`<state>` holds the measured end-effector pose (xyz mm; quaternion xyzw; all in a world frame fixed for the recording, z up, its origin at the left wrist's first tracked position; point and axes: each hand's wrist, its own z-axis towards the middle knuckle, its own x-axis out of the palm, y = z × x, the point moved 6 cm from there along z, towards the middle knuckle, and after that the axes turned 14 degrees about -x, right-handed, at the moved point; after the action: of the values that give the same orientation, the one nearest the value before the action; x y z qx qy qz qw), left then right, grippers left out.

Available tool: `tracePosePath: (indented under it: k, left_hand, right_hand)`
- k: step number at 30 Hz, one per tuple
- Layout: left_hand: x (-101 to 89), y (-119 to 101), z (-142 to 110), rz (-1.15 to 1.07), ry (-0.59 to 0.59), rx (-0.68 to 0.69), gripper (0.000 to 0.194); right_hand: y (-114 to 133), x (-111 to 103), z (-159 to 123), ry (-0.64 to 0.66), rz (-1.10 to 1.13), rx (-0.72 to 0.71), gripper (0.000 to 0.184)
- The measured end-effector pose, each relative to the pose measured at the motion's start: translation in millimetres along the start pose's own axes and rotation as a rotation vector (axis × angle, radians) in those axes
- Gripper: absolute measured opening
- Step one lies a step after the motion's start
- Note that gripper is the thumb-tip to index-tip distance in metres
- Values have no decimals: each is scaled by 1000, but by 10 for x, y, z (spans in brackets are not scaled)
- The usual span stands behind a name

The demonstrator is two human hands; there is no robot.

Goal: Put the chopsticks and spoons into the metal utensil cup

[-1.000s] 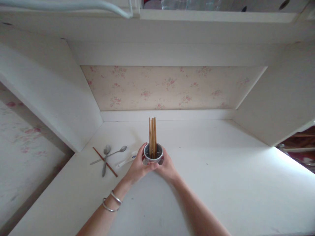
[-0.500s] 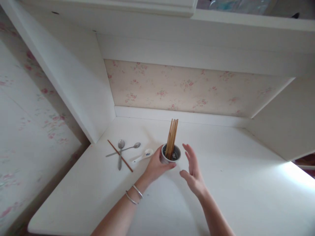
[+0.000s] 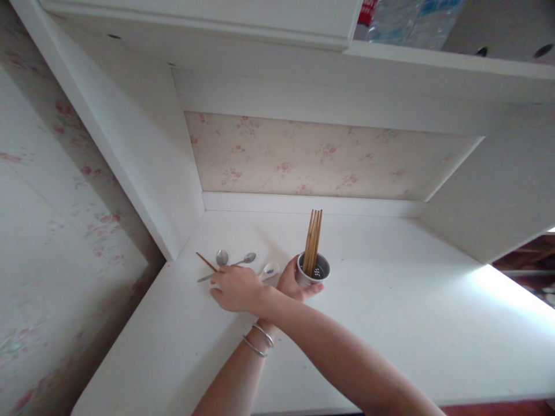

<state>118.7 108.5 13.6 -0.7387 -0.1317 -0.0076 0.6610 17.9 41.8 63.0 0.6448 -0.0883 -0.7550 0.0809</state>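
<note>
My left hand is wrapped round a metal utensil holder with small holes in its base. Several wooden chopsticks stand in it, leaning together. Crossing over my left forearm, my right hand hovers low above the crossed cutlery, its fingers bent and the thumb apart from them. It partly covers a single brown chopstick, a metal spoon and a thinner long-handled spoon. Whether it touches any of these is hidden. Between my hands lies a white ceramic spoon with a blue mark.
The white tabletop runs under everything, with a side panel at the left and a shelf overhead. Clear plastic bottles sit on the upper shelf. Flowered wallpaper covers the back.
My right hand has swung from the right of the holder across my left forearm to the spoons. My left hand keeps its hold on the holder. The view has shifted slightly.
</note>
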Motion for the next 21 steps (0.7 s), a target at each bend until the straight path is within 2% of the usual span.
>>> tracePosePath:
  k: [2,4,7,14,18,20,21]
  left_hand:
    - [-2,-28,-19,36,-3,22,73]
    - [-8,-61,-51,40,8,32,72]
    - [-30,-86,-69,29,-4,43,70]
    - [-33,26,17,45,-10,-28,73]
    - [-27,35,18,52,24,-15,74]
    - [-25,25,10,46,37,8,73]
    - [-25,21,7,45,38,15,73]
  right_hand:
    - [-90,173,148,90,-46,16,28]
    - [-172,256,215,119,-80,52,27]
    - [-259,286,227,102,-98,114,25]
    - [-331,360,243,124,-49,216,21]
    - [-294,315,262,112,14,257,22]
    - [-225,200,238,31,65,241,28]
    - [-177,109,209,-49,116,217,29]
